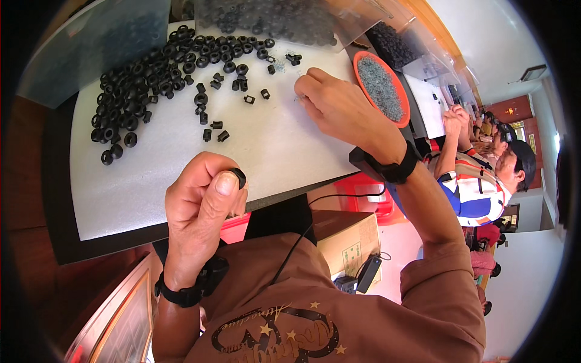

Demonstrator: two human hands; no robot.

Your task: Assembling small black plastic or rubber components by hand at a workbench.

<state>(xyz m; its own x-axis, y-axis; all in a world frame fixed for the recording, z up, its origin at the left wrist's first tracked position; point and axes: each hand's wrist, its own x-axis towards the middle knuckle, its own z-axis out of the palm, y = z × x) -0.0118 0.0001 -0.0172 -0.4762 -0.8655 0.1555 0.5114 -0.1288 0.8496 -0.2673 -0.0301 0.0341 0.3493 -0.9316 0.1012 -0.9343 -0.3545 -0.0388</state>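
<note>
Black ring parts [121,104]: smooth, semi-gloss, plastic or rubber, can't tell which. Work sheet [272,139]: matt, foam-like. Orange bowl [405,101]: smooth plastic, slight gloss. Storage bin [72,66]: hazy translucent plastic. Carton [339,245]: matt cardboard. T-shirt [387,327]: matt cloth.

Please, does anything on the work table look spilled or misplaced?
A few tiny pale bits lie loose on the white sheet, outside the orange bowl of similar bits. They may be spilled, or put there on purpose.

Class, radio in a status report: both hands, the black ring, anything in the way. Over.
Left hand: pinching black ring. Right hand: curled over white mat, contents hidden. Possibly in the way: small black parts beyond left hand.
</note>
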